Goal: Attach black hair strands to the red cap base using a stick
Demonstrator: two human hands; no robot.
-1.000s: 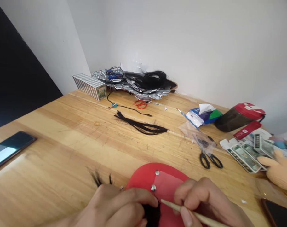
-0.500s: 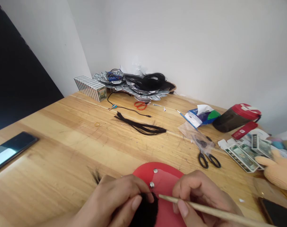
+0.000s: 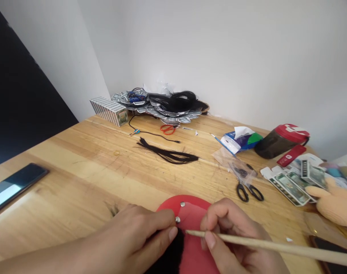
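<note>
A red rounded piece (image 3: pixel 190 209) with two silver pins (image 3: pixel 182 204) lies at the bottom centre. Black hair (image 3: pixel 170 255) covers its left part. My left hand (image 3: pixel 144 232) pinches the edge of that hair with thumb and forefinger, near the lower pin. Between the thumb and fingers of my right hand (image 3: pixel 227 236) is a thin wooden stick (image 3: pixel 247 241), whose tip points left, close to the hair's edge. Dark strands (image 3: pixel 112 209) stick out behind my left hand. Farther back, a loose black hair bundle (image 3: pixel 167 152) lies on the wooden table (image 3: pixel 76 167).
Black-handled scissors (image 3: pixel 249 191), a tissue pack (image 3: pixel 242 139), a dark jar with a red lid (image 3: pixel 282 140), small boxes (image 3: pixel 290 186) and a plush toy (image 3: pixel 336 203) are at right. A phone (image 3: pixel 16 186) lies left. Stacked boxes (image 3: pixel 110 110) and orange-handled scissors (image 3: pixel 168 129) stand behind.
My left thumb and forefinger have drawn together at the hair's edge. The stick and my right hand have shifted slightly left in the view, which has also moved a little.
</note>
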